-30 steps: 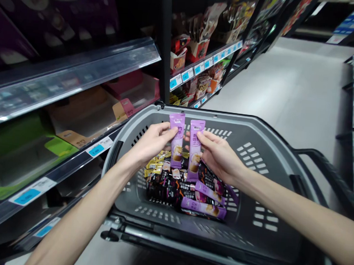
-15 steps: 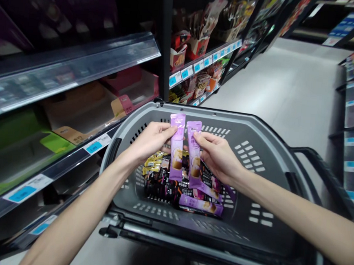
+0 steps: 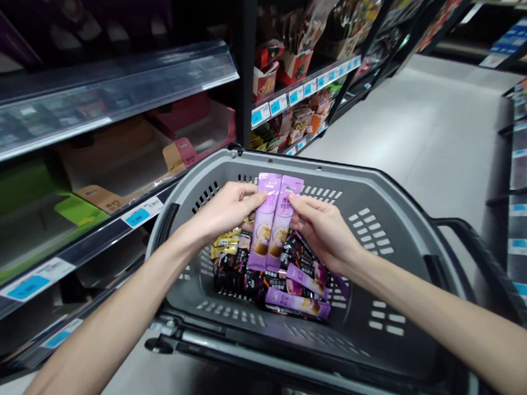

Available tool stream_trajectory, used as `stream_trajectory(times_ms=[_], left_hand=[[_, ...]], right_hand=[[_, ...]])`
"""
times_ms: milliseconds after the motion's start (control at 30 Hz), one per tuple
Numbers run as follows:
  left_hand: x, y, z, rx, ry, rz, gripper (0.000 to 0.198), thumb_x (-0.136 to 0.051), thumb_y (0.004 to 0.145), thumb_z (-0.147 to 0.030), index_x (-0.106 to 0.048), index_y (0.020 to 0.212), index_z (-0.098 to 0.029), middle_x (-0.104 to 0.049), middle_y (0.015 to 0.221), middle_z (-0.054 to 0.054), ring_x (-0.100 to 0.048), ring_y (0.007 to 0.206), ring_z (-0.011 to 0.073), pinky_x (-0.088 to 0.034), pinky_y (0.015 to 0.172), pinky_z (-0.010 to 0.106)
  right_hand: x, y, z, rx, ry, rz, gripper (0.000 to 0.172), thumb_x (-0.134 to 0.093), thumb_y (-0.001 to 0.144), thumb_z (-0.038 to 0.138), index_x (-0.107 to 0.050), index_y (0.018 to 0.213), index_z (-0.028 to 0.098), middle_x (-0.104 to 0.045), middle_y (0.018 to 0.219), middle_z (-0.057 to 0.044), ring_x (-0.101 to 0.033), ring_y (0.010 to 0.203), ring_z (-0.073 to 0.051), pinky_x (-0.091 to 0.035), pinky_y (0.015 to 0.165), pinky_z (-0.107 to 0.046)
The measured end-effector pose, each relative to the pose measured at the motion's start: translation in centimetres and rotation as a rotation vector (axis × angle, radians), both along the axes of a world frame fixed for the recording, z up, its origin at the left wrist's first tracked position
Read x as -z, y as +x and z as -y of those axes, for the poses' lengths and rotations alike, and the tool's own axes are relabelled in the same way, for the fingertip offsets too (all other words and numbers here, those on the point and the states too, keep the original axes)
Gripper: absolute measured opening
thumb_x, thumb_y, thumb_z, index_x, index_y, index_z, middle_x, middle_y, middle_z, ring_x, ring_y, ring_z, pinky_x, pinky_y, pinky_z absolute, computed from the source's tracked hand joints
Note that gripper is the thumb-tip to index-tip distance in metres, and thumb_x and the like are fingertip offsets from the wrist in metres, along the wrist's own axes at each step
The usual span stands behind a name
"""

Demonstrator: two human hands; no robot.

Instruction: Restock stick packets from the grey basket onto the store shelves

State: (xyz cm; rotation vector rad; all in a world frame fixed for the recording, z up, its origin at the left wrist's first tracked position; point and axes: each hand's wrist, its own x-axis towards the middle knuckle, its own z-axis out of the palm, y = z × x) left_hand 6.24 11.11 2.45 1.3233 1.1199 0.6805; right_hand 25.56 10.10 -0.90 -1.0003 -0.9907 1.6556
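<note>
My left hand (image 3: 232, 210) pinches a purple milk tea stick packet (image 3: 264, 222) between thumb and fingers. A second purple stick packet (image 3: 282, 223) is pinched by my right hand (image 3: 322, 226). The two packets stand side by side, edges touching or slightly overlapping, printed fronts toward me. Both are held over a grey shopping basket (image 3: 415, 288). Beneath them in the basket lie several black packets (image 3: 243, 281), some yellow packets (image 3: 226, 243) and more purple sticks (image 3: 298, 304). My fingertips behind the packets are partly hidden.
A shelf with price labels (image 3: 141, 215) runs along the left, holding a green display box (image 3: 24, 227) and a brown one (image 3: 106, 161). Snack packs fill the shelf (image 3: 296, 66) beyond. More shelving (image 3: 524, 212) stands right of the aisle floor (image 3: 437, 126).
The two purple packets have come together from a small gap to side by side. The right one is straighter and higher, and both hands have shifted slightly.
</note>
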Motion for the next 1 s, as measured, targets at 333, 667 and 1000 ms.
stream_trajectory(times_ms=[333,667,1000], left_hand=[[-0.07,-0.01,0.04,-0.003,0.026,-0.02,0.029,-0.06,0.091,-0.044,-0.061,0.085,-0.016,-0.055,0.076,0.0,-0.056,0.069,0.0106,-0.055,0.062,0.023],[-0.01,0.03,-0.05,0.003,0.029,-0.022,0.025,-0.057,0.094,-0.039,-0.062,0.087,-0.016,-0.055,0.077,-0.001,-0.056,0.068,0.0094,-0.054,0.06,0.02],[-0.17,0.16,0.08,-0.01,0.022,-0.019,0.026,-0.06,0.092,-0.04,-0.061,0.083,-0.016,-0.057,0.075,-0.001,-0.056,0.065,0.0091,-0.052,0.058,0.02]], right_hand=[[-0.14,-0.18,-0.19,0.002,-0.06,-0.087,0.027,-0.08,0.082,0.032,-0.065,0.065,0.017,-0.049,0.066,0.002,-0.039,0.061,-0.011,-0.033,0.059,-0.026],[-0.05,-0.18,-0.07,-0.006,-0.1,-0.119,0.025,-0.079,0.084,0.028,-0.066,0.067,0.015,-0.051,0.067,0.002,-0.04,0.06,-0.009,-0.034,0.059,-0.024],[-0.03,-0.15,-0.21,-0.005,-0.095,-0.128,0.026,-0.079,0.085,0.027,-0.065,0.066,0.016,-0.051,0.066,0.002,-0.04,0.061,-0.009,-0.034,0.059,-0.024]])
